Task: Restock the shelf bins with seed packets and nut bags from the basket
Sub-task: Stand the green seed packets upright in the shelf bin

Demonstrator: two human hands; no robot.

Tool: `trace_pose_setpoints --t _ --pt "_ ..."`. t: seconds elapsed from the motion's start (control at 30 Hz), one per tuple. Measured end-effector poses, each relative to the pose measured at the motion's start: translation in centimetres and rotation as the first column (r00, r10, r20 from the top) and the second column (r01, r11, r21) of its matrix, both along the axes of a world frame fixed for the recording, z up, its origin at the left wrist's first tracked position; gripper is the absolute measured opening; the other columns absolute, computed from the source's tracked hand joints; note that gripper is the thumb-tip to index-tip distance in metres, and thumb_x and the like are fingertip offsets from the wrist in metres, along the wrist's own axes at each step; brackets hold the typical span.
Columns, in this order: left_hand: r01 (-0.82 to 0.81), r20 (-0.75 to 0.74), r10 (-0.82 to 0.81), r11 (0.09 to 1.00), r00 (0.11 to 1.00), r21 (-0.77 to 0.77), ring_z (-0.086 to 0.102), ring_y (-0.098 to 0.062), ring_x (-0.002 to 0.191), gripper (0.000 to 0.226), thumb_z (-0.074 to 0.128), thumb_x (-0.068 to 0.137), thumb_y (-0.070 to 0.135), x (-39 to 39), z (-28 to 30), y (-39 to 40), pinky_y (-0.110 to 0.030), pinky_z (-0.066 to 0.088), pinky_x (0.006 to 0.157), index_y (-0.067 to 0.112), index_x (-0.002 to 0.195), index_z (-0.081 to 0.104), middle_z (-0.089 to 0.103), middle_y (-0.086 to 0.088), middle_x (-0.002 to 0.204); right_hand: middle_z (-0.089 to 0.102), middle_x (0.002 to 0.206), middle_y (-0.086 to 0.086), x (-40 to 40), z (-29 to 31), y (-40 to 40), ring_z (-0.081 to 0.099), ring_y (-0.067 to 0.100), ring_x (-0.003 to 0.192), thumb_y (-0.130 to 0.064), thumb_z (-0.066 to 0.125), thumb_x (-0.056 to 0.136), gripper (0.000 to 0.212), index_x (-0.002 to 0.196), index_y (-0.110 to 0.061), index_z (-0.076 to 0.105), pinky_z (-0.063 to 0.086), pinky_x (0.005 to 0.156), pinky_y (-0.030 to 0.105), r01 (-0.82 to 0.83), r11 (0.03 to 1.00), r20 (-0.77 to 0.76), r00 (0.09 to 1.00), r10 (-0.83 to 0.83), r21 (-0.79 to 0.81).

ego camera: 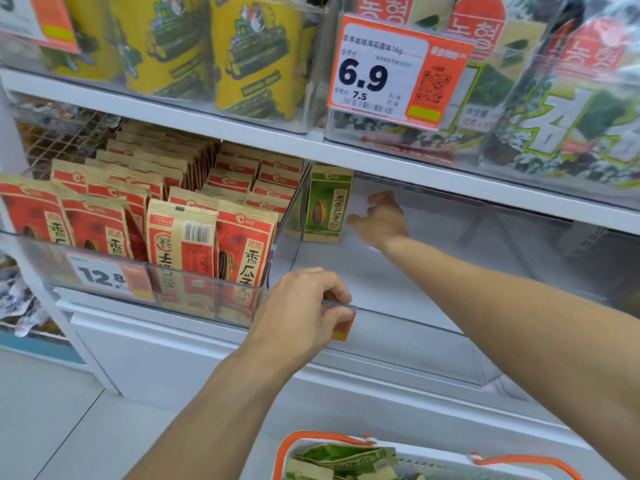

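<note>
My left hand [304, 306] grips the front rim of the clear bin [415, 320]. My right hand [379, 218], fingers loose and holding nothing, sits just beside the green seed packet [327, 206] standing upright in the bin's back left corner. More green packets lie in the basket [346, 459] below the shelf.

Clear glossy plastic bin [398, 308], matt paper pkts [327, 206].

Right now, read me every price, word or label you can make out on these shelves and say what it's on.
"6.9" and "7.5": orange price tag on the upper bin; its small print is blurred.
"12.8": price tag on the red seed packets' bin.
"原香瓜子": green seed packet.
"香瓜子": red seed packet.
Seaweed packs: unreadable.
</note>
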State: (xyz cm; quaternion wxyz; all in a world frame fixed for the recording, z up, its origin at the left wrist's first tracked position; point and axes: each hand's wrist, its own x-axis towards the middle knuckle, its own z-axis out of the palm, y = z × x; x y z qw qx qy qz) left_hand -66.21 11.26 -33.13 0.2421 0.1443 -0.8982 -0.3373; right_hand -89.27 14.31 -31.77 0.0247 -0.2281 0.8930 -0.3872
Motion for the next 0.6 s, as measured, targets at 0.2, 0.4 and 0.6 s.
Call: trace_pose_setpoints --t 0.2,0.4,0.6 --pt "0.013 -0.148 -0.052 0.967 0.988 -0.253 0.058 -0.02 0.093 0.015 0.069 0.078 0.012 0.0 -0.1 2.4 -0.038 0.045 0.082 0.021 0.09 0.07 0.065 0.008 0.091 0.067 0.088 -0.004 8.1 4.1 10.6 0.063 0.01 0.075 -0.02 0.075 0.085 0.025 0.102 -0.021 0.057 0.052 0.07 0.022 -0.288 0.956 -0.057 0.957 0.285 -0.05" --pt "0.244 0.171 -0.212 0.95 0.962 -0.196 0.061 -0.026 0.09 0.017 0.062 0.086 0.021 1.1 -4.3 10.5 -0.031 0.041 0.069 0.02 0.103 0.06 0.063 0.002 0.095 0.066 0.075 -0.008 18.1 0.8 23.4 0.062 0.008 0.067 -0.006 0.073 0.085 0.015 0.086 -0.018 0.064 0.049 0.06 0.019 -0.447 0.89 0.031 0.892 0.451 -0.094" --pt "0.307 0.797 -0.07 0.94 0.6 -0.149 0.056 -0.029 0.118 0.037 0.046 0.093 0.037 5.5 -14.4 14.9 -0.041 0.047 0.096 0.02 0.125 0.056 0.059 -0.006 0.127 0.062 0.078 -0.006 18.7 -13.4 29.9 0.063 0.012 0.078 -0.017 0.066 0.09 0.005 0.09 -0.019 0.062 0.05 0.073 0.029 -0.403 0.876 0.394 0.874 0.282 0.265"
